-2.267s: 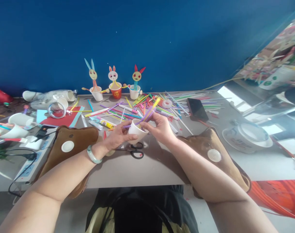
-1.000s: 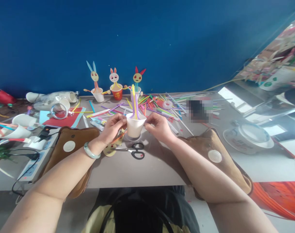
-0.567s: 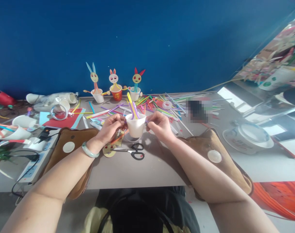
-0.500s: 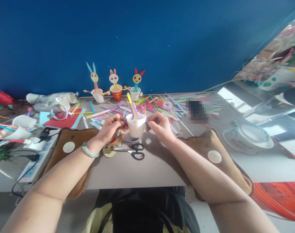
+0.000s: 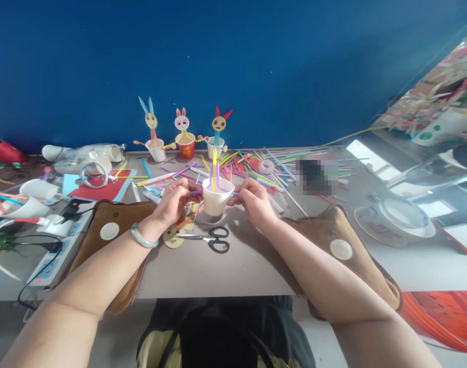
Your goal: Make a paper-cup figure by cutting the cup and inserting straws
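Observation:
A white paper cup (image 5: 215, 198) hangs between my two hands just above the table. Purple straws and a yellow straw (image 5: 215, 171) rise out of its mouth, and a purple straw end pokes through its wall on each side. My left hand (image 5: 176, 202) pinches the left purple straw (image 5: 196, 192). On the other side, the right purple straw (image 5: 235, 193) is between the fingers of my right hand (image 5: 252, 200). Below the cup lie black-handled scissors (image 5: 214, 239), their blades over a yellow paper face (image 5: 173, 239).
Three cup puppets (image 5: 185, 147) with rabbit heads stand against the blue wall. Many coloured straws (image 5: 241, 163) are strewn behind my hands. Brown cushions (image 5: 333, 245) lie under both forearms, a power strip (image 5: 60, 250) at left, a lidded bowl (image 5: 394, 220) at right.
The right side of the cup's rim has been drawn outward, and more of the purple straw shows on both sides. The straws inside now stand straighter. Both hands keep their pinch.

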Demonstrator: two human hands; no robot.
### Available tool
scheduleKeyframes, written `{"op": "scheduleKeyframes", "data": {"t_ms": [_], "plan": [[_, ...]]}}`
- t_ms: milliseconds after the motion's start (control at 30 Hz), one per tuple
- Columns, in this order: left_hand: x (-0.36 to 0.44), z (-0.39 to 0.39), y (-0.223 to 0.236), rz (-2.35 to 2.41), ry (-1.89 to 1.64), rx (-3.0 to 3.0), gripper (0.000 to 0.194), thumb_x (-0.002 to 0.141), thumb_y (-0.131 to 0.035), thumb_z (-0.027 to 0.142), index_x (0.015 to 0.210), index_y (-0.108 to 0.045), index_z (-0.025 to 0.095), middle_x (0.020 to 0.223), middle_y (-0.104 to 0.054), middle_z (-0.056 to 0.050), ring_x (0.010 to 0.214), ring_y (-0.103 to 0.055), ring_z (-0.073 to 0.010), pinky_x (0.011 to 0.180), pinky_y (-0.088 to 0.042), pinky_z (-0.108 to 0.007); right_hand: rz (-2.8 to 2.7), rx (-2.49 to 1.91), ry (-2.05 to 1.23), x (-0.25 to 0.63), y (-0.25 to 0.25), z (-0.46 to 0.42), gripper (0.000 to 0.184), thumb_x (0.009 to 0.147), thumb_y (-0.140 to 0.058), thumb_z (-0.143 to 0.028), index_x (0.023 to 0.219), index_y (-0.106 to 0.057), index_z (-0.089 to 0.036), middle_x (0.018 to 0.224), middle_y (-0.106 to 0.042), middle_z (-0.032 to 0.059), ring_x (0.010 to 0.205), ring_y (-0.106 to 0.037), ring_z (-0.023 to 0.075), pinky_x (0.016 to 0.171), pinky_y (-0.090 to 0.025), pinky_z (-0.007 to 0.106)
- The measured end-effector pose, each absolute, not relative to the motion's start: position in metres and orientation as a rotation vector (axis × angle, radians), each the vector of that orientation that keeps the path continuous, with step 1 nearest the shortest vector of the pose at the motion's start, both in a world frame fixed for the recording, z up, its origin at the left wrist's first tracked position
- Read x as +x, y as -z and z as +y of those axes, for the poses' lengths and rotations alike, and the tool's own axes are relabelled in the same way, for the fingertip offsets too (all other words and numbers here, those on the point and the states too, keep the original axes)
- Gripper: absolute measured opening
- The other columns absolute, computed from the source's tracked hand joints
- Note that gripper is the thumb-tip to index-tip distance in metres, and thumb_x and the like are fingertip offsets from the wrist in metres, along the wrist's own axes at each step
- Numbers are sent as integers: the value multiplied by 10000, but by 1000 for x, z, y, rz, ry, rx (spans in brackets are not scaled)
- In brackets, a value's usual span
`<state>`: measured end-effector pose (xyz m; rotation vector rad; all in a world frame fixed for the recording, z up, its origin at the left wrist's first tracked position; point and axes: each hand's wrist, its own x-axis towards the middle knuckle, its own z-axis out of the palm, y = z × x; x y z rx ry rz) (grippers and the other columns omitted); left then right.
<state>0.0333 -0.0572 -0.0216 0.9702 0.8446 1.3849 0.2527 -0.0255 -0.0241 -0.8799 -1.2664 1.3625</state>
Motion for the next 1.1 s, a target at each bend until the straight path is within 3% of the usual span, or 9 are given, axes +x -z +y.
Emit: {"op": "scheduleKeyframes", "data": {"t_ms": [167,267,433,567,667,767,933,1100], "plan": [[34,-58,22,822,-1388,976,147,727,-607,221,635,-502,176,848,-726,-21,678,-659,-145,564,-462,-243,-1238,-879,-1414,253,25,-25,187,648,-600,-232,650,-414,-217,661,-609,-52,561,-704,153,522,-487,233],[38,-58,25,813,-1406,976,164,764,-690,296,775,-570,185,947,-730,-30,813,-694,-171,685,-520,-271,-1239,-878,-1431,251,24,-28,164,634,-595,-204,658,-433,-217,633,-612,-50,573,-705,164,561,-518,258],[44,-60,32,794,-1296,1136,632,610,-902,370,1141,-598,211,1071,-724,-60,961,-694,-218,825,-541,-320,-1364,-833,-1463,246,22,-37,172,670,-593,-208,678,-422,-222,636,-622,-38,629,-705,175,647,-549,308],[45,-65,25,1040,-1073,1444,531,625,-894,442,993,-715,104,971,-754,-124,938,-696,-269,805,-545,-324,-1554,-819,-1366,244,21,-42,139,662,-577,-200,683,-440,-218,659,-604,-32,629,-641,142,597,-496,258],[44,-67,21,1154,-1036,1572,468,631,-883,452,898,-742,94,904,-763,-122,908,-700,-275,788,-549,-320,-1704,-803,-1229,244,22,-44,103,673,-589,-184,740,-512,-198,699,-600,-26,637,-578,113,588,-450,228],[44,-68,22,1184,-1016,1603,455,647,-869,449,926,-751,110,956,-769,-119,945,-699,-271,831,-551,-322,-1834,-822,-1091,243,24,-44,64,730,-608,-190,725,-545,-185,676,-600,-24,625,-531,99,596,-426,222],[45,-72,21,1244,-1061,1570,440,667,-849,469,955,-760,149,983,-773,-99,937,-708,-258,863,-561,-331,-1853,-874,-1040,244,25,-43,162,832,-630,-268,701,-588,-184,661,-660,1,634,-602,131,604,-467,238],[46,-73,20,1273,-1121,1645,459,653,-860,420,1032,-746,188,1093,-755,-104,1054,-690,-274,971,-529,-345,-1868,-820,-935,247,20,-42,125,848,-670,-296,898,-677,-182,830,-745,41,754,-677,162,699,-520,265]]}}
